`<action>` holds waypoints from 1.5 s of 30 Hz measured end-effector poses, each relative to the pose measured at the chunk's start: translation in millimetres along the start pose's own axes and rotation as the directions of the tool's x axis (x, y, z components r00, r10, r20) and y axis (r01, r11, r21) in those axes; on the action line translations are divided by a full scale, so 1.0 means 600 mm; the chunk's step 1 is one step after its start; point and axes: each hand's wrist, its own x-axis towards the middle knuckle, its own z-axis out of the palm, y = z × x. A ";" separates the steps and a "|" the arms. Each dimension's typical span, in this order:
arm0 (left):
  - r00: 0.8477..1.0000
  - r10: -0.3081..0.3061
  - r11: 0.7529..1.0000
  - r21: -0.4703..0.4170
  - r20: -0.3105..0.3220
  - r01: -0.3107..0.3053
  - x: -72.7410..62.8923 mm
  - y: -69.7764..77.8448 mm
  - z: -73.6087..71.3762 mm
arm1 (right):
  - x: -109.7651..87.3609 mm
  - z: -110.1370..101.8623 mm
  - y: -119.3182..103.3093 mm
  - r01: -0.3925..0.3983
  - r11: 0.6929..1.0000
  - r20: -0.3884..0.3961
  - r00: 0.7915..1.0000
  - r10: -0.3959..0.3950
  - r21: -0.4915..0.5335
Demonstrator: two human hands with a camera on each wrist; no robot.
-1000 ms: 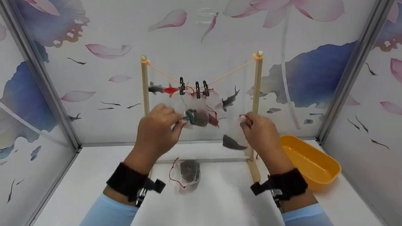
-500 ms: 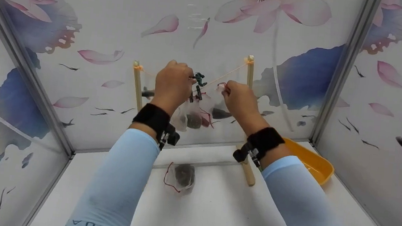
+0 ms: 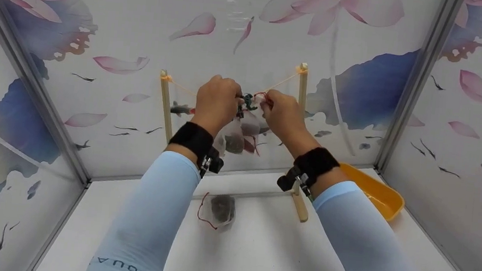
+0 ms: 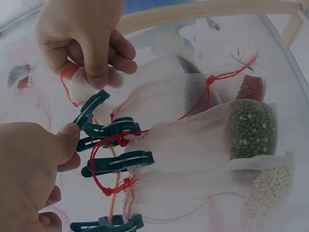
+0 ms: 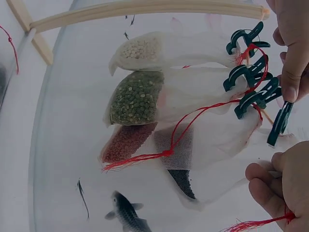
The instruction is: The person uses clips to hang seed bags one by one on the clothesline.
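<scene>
My left hand (image 3: 218,101) pinches a dark green clip (image 5: 280,124) between thumb and fingers, up at the orange line (image 3: 281,82). Just right of it, my right hand (image 3: 284,113) pinches the gathered top of a white mesh drawstring bag (image 4: 83,89) with a red cord; black grains (image 5: 182,182) sit in its bottom. Several similar green clips (image 4: 120,163) grip the line beside my left hand. From them hang mesh bags, one with green beans (image 5: 136,99), one with white beans (image 5: 140,50) and one with reddish contents (image 5: 128,142).
The line is tied between two wooden posts (image 3: 164,102), and a wooden foot (image 3: 300,208) lies below the right one. Another mesh bag with dark contents (image 3: 222,210) lies on the white table. Behind the right arm stands a yellow basin (image 3: 392,205). Printed panels enclose the table.
Both hands have risen to the line and come close together, the left carrying the green clip and the right the mesh bag. The bag on the table stays put.
</scene>
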 end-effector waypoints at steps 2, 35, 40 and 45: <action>1.000 0.017 1.000 0.022 -0.013 -0.017 0.000 0.000 0.002 | 0.000 -0.001 -0.002 0.011 1.000 0.000 1.000 -0.011 0.016; 0.893 -0.039 0.971 -0.227 -0.448 -0.071 -0.215 -0.086 0.067 | -0.058 0.015 0.028 -0.045 0.982 0.084 0.996 0.029 0.183; 0.917 -0.225 0.936 -0.334 -0.331 0.109 -0.303 -0.134 0.117 | -0.084 -0.002 0.052 -0.050 0.984 0.030 0.998 0.046 0.173; 0.904 -0.427 0.848 -0.352 -0.013 0.395 -0.379 -0.190 0.179 | -0.114 -0.019 0.100 -0.077 0.989 -0.054 0.995 0.084 0.126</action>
